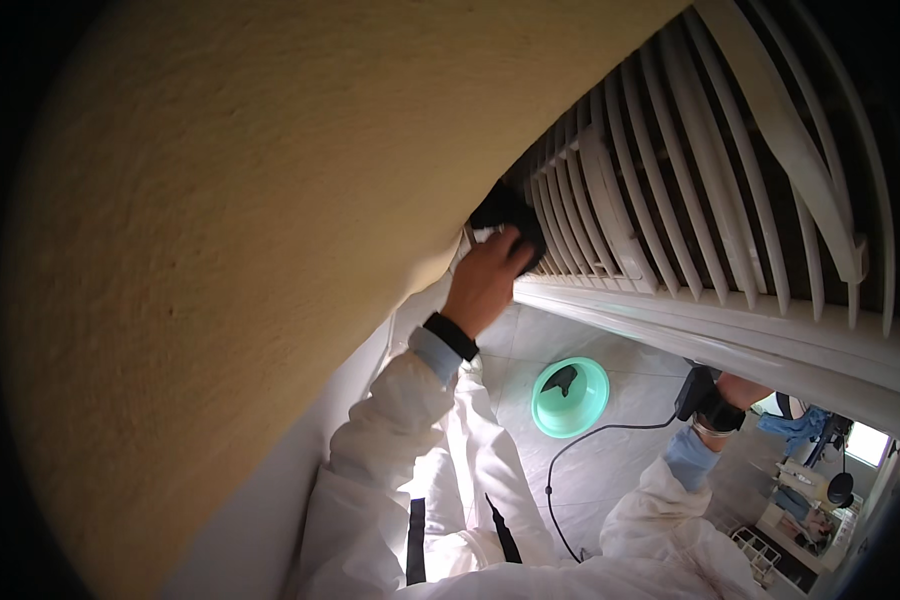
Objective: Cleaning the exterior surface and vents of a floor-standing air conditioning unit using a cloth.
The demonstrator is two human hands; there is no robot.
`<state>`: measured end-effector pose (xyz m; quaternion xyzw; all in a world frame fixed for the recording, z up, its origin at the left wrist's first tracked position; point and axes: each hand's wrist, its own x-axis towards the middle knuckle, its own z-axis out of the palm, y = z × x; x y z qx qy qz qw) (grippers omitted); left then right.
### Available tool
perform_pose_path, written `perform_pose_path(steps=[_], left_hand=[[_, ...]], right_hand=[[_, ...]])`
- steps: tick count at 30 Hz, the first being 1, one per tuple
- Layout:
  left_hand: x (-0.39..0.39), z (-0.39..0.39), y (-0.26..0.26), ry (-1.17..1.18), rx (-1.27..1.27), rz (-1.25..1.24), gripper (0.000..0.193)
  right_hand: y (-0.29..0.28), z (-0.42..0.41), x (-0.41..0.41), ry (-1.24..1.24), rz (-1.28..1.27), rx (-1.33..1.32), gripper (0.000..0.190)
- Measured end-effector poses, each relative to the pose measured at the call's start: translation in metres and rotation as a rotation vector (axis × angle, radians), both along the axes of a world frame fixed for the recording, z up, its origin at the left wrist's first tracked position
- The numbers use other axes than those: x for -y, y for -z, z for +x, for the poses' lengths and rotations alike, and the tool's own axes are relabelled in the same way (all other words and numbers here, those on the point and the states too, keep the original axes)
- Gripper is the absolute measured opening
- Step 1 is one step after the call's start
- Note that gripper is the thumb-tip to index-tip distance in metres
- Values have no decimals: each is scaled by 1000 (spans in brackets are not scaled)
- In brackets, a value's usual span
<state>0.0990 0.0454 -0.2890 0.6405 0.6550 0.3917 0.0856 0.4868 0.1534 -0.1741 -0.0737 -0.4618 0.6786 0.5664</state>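
Note:
My left hand (487, 277) is gripping a black cloth (521, 221) at the far end of a white slatted grille (667, 165). The grille looks like the intake of an air-conditioner unit, with dark gaps between its bars. My fingers and the cloth sit in the narrow space between the unit and the beige wall surface (255, 165). Lower right, my right hand (742, 388) reaches behind the unit's white front edge (720, 349). Its fingers are hidden there, so what it touches does not show. A black wrist strap (720, 415) and a dark boxy device (694, 391) are at that wrist.
Below on the grey tiled floor stands a mint-green basin (570, 420) with a dark cloth (560, 380) in it. A black cable (551, 465) hangs from the right wrist device. A cluttered table (802, 525) and a bright window (866, 444) are at lower right.

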Motion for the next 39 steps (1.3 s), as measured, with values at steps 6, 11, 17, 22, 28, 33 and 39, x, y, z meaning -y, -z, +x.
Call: perform_pose_path(steps=[6,11,17,22,28,33,39], left_hand=[[24,40,-9,-6,131,-32,29],[29,37,3,-338,589,174,24],[-7,2,-13,-584,370,-12,27],[-27,-16,-6,-443,0,-4,31],[-28,-35,3,-229,-180,-5,34],[-25,-31,-3,-313,-272,-1,32],[-22,-24,-12,-226,-301,-49,31]], right_hand=[[-2,-3,-4,-63,-14,-50,51],[8,-8,4,649,-23,365,51],[-12,-23,7,55,66,92,48],[-7,-23,5,10,62,61,48],[4,15,-5,118,7,81,48],[-21,-36,11,-272,-13,-22,48],[-11,-21,6,-65,28,24,47]])
